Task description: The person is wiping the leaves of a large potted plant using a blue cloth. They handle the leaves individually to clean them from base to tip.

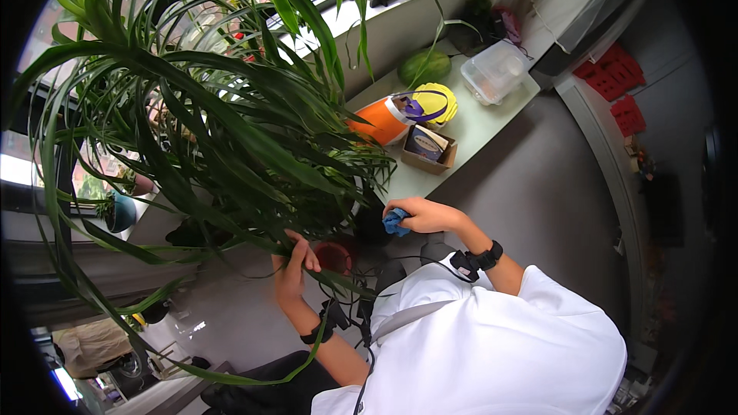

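A large potted plant with long strap-shaped green leaves [248, 132] fills the left and upper part of the view. My left hand [293, 271] is at its lower edge, fingers curled around a long leaf [346, 283] whose tip points toward my white shirt. Bunched in my right hand [429, 216] is a crumpled blue cloth [395, 222], held apart from the leaves. Each of my wrists wears a black strap with a small device. Foliage hides most of the plant's stem.
On a pale table [412, 181] are a watermelon [425, 67], an orange bucket [377, 121], a yellow object [441, 101], an open cardboard box [426, 162] and a translucent plastic container [494, 69]. A reddish pot [333, 257] and black cables [351, 288] are below my hands. Small potted plants line the windowsill.
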`<state>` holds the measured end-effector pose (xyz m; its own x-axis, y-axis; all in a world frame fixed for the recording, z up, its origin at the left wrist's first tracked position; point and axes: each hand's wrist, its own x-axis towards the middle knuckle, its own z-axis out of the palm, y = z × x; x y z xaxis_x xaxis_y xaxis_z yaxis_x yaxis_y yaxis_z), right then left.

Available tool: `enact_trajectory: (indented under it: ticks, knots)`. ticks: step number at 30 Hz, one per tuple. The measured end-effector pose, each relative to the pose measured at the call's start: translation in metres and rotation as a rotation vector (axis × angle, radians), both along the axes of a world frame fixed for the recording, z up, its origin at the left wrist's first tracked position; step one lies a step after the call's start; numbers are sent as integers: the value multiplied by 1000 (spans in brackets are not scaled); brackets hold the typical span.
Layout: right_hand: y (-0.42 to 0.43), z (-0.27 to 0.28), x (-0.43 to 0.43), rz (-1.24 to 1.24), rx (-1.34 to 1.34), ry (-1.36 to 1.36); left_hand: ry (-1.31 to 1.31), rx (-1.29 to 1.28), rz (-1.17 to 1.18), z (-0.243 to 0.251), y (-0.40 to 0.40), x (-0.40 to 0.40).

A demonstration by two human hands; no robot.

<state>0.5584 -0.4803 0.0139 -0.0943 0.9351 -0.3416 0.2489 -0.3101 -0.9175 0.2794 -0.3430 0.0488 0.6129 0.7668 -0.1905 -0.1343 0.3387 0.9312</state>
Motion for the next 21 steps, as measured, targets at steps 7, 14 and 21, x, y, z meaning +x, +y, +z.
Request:
enact_trajectory:
  ticks: [7,14,21]
  knots:
    - [65,31,-24,140,304,285,275,-94,-124,-3,-66,26]
    - [119,56,-83,-15,46,967,451,-94,-240,-10,-104,26]
    - [84,76,-71,134,-97,1380,247,121,-24,27,-115,-47]
